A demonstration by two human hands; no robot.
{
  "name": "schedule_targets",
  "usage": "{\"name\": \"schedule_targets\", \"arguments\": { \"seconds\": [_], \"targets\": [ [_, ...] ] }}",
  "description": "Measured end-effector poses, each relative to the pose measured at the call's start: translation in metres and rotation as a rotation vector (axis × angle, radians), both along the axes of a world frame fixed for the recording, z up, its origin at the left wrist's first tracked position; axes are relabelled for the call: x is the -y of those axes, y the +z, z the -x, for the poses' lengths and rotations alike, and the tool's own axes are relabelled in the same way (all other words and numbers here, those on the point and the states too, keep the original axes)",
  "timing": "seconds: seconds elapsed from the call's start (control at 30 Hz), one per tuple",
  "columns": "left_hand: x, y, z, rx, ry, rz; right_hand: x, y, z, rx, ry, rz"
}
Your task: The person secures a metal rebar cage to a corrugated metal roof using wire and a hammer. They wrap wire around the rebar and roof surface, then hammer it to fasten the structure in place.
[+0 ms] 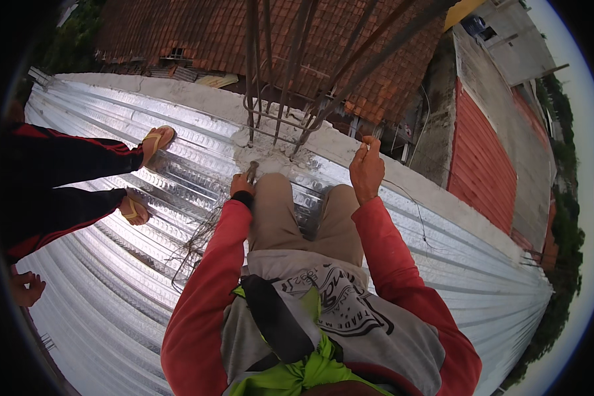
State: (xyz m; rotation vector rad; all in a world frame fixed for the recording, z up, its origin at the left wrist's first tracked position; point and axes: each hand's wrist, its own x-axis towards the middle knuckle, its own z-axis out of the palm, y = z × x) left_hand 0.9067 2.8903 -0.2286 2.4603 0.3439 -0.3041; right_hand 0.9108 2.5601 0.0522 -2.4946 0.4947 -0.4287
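My left hand [241, 184] is closed around a short, dull metal hand tool [253, 171], whose kind I cannot make out. It is low beside my left knee, near the concrete at the foot of the steel bars. My right hand [367, 170] is raised to the right of the bars, fingers curled in; whatever they may hold is too small to tell. Upright rusty rebar [285, 86] rises from the rough concrete ledge [178, 92], with a bent steel tie [270, 136] around its base. A tangle of thin wire [195, 254] lies by my left forearm.
I kneel on shiny corrugated metal decking [119, 231]. To the left stands another person in dark trousers [66, 158] and sandals, one hand [28, 288] showing. Beyond the ledge are a tiled roof [198, 39] and a red metal sheet [485, 158]. A loose wire [419, 214] curves at right.
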Motion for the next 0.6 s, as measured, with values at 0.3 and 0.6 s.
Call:
{"name": "schedule_targets", "arguments": {
  "seconds": [0.3, 0.6],
  "targets": [
    [0.105, 0.147, -0.027, 0.74, 0.005, 0.43, -0.021, -0.008, -0.049, -0.061, 0.369, 0.321],
    [0.156, 0.156, -0.069, 0.684, 0.007, 0.511, 0.002, -0.023, -0.08, -0.094, 0.661, 0.38]
  ]
}}
